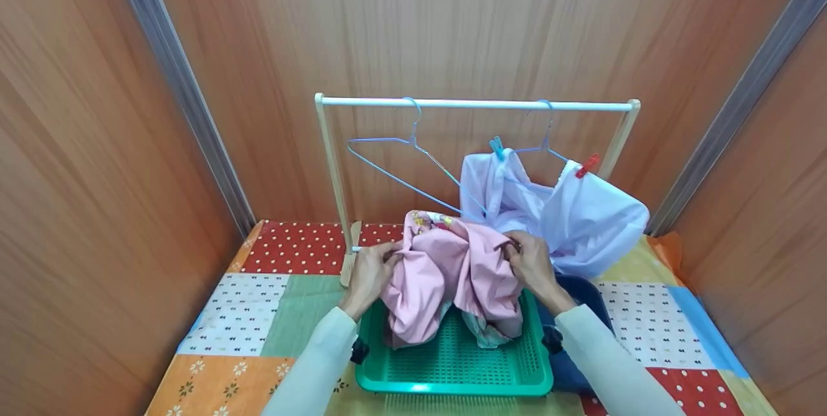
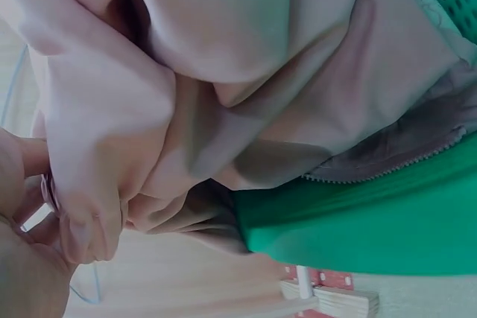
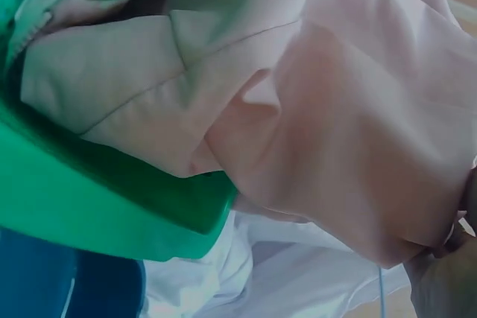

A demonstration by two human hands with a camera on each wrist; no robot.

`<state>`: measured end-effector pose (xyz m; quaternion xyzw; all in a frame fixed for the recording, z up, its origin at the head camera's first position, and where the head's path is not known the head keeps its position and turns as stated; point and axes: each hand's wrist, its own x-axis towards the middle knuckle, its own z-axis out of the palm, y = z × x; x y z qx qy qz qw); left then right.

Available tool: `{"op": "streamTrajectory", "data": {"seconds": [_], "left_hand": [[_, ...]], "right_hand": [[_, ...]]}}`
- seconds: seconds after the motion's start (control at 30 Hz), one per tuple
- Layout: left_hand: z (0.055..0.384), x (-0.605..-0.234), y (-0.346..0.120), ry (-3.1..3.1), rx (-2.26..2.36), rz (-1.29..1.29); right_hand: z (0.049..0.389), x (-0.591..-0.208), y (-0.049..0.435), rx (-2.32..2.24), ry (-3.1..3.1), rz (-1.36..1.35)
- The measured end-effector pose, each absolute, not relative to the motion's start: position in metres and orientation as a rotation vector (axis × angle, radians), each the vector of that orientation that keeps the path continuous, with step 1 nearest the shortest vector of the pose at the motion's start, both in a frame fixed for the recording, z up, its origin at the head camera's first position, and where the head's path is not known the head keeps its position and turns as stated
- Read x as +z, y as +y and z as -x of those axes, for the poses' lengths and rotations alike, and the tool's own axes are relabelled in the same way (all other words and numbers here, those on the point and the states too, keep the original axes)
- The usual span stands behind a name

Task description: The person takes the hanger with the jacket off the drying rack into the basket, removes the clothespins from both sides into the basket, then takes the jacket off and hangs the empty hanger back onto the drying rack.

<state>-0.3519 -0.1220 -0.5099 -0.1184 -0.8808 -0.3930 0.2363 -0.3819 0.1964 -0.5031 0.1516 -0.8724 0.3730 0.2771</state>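
A pink cloth garment (image 1: pixel 429 267) with a patterned patch at its top hangs between both hands, its lower folds inside the green basket (image 1: pixel 452 387). My left hand (image 1: pixel 373 272) pinches its left edge; in the left wrist view a zipper (image 2: pixel 387 169) runs along the lower part of the cloth. On the other side, my right hand (image 1: pixel 531 265) grips the right edge. Just behind the garment, a bare blue wire hanger (image 1: pixel 387 167) hangs from the white rail (image 1: pixel 478 104). The cloth hides part of each hand's fingertips.
A white garment (image 1: pixel 591 222) hangs at the right on another hanger (image 1: pixel 548 145), held by a blue clothespin (image 1: pixel 497 147) and a red clothespin (image 1: pixel 586 165). A dark blue basket (image 1: pixel 588 293) stands beside the green one. Wooden panels (image 1: pixel 478 28) surround the patchwork cloth (image 1: pixel 249 312).
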Motion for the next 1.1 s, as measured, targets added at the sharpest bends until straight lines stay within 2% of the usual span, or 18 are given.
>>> {"op": "streamTrajectory", "data": {"seconds": [0.37, 0.67, 0.9, 1.1], "left_hand": [[0.33, -0.521, -0.117, -2.434, -0.922, 0.565], [0.317, -0.529, -0.118, -2.829, -0.841, 0.715], [0.311, -0.522, -0.125, -2.985, -0.924, 0.754], [0.319, -0.515, -0.14, -2.76, -1.044, 0.702]], "right_hand": [[0.344, -0.522, 0.191, 0.768, -2.347, -0.807], [0.326, -0.532, 0.192, 0.47, -2.872, -1.183], [0.327, -0.523, 0.195, 0.492, -3.053, -1.228], [0.338, -0.504, 0.201, 0.692, -3.086, -0.982]]}}
